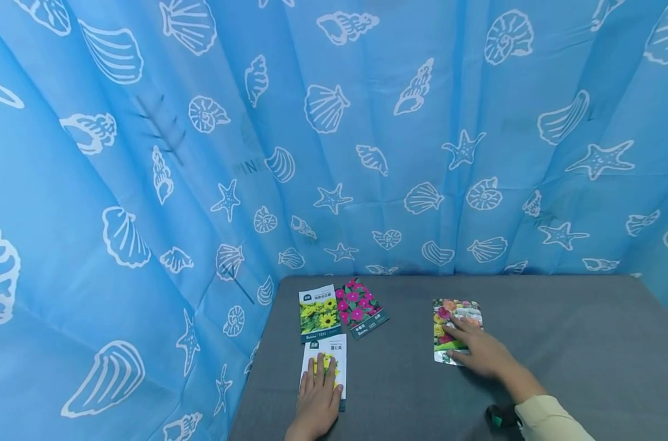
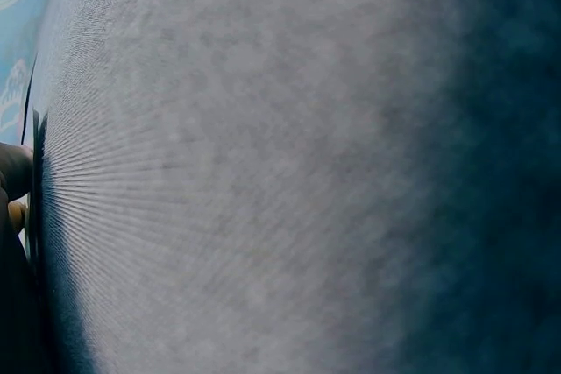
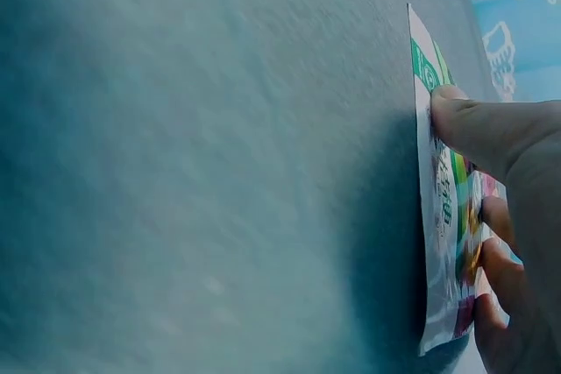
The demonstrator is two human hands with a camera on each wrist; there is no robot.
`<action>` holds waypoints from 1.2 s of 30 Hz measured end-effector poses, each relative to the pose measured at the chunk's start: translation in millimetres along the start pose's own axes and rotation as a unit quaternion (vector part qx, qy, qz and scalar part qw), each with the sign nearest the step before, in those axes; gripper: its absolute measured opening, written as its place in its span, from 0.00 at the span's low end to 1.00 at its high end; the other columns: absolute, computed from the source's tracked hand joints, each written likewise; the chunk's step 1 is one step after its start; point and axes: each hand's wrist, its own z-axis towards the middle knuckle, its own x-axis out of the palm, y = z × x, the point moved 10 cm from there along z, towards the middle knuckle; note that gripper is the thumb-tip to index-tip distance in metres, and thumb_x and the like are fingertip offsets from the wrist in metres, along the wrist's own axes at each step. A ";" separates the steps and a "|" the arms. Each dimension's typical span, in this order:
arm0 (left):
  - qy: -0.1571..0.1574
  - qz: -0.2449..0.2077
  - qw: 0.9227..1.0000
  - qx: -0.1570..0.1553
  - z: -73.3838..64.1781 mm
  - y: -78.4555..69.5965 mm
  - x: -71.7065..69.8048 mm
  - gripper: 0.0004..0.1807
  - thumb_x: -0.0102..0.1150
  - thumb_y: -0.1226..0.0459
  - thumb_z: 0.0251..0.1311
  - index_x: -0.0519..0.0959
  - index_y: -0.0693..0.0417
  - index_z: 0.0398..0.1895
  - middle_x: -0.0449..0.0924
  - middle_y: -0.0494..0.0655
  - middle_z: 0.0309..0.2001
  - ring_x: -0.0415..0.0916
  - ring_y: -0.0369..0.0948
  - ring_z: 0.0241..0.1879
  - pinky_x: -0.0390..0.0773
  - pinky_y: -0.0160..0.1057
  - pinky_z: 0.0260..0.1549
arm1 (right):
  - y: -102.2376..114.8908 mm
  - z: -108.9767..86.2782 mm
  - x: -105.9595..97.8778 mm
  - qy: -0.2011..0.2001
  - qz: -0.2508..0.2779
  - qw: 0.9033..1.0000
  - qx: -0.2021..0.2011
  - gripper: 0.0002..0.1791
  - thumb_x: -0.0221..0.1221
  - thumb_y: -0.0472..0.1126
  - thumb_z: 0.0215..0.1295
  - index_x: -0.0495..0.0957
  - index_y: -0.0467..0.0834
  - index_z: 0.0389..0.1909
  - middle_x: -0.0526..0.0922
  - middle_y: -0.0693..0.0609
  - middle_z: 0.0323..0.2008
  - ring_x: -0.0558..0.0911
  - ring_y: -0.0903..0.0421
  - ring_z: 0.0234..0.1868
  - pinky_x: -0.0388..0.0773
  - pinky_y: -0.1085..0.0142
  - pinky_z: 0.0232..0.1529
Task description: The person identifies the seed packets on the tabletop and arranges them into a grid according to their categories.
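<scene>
My left hand rests with its fingers extended on a white seed packet with yellow flowers, covering its lower part. Only a sliver of that hand shows at the left wrist view's edge. To the right, my right hand lies over a seed packet printed with roses in mixed colours. In the right wrist view its thumb and fingers press on that packet's printed face. Just beyond the left hand are a yellow-flower seed packet and a tilted magenta-flower seed packet, their edges overlapping.
A grey cloth-covered table carries all the packets. Behind it and along the left hangs a blue curtain with white shell prints. A small dark object shows by the right wrist, below the cream sleeve.
</scene>
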 end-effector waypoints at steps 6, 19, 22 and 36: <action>-0.009 0.012 1.000 0.006 1.4 3.0 2.2 0.38 0.36 0.42 0.84 0.51 0.50 0.87 0.36 0.59 0.88 0.30 0.63 0.86 0.40 0.71 0.80 | -8.5 4.2 -5.8 0.012 -0.001 1.000 0.006 0.39 0.64 0.61 0.72 0.72 0.46 0.77 0.62 0.32 0.80 0.64 0.24 0.77 0.68 0.23 0.64; -0.015 0.011 1.000 0.015 1.0 2.3 -1.0 0.38 0.36 0.42 0.84 0.50 0.47 0.88 0.37 0.59 0.88 0.32 0.64 0.86 0.39 0.69 0.81 | -19.9 12.4 -19.1 0.023 0.000 1.000 0.016 0.40 0.64 0.61 0.72 0.70 0.45 0.78 0.60 0.30 0.80 0.60 0.22 0.77 0.65 0.20 0.64; -0.014 0.005 1.000 0.020 0.7 1.9 -1.1 0.38 0.36 0.42 0.84 0.50 0.47 0.88 0.37 0.59 0.88 0.31 0.64 0.86 0.39 0.70 0.81 | -22.2 14.5 -21.5 0.026 0.001 0.999 0.019 0.39 0.64 0.59 0.72 0.70 0.45 0.78 0.59 0.30 0.81 0.59 0.21 0.78 0.64 0.20 0.64; 0.001 -0.002 1.000 0.010 0.8 4.4 1.2 0.38 0.36 0.41 0.84 0.50 0.47 0.88 0.35 0.57 0.88 0.30 0.63 0.86 0.38 0.70 0.81 | -35.8 25.6 -24.5 0.058 0.004 0.997 0.043 0.40 0.65 0.58 0.72 0.68 0.44 0.79 0.55 0.27 0.81 0.55 0.18 0.77 0.60 0.18 0.65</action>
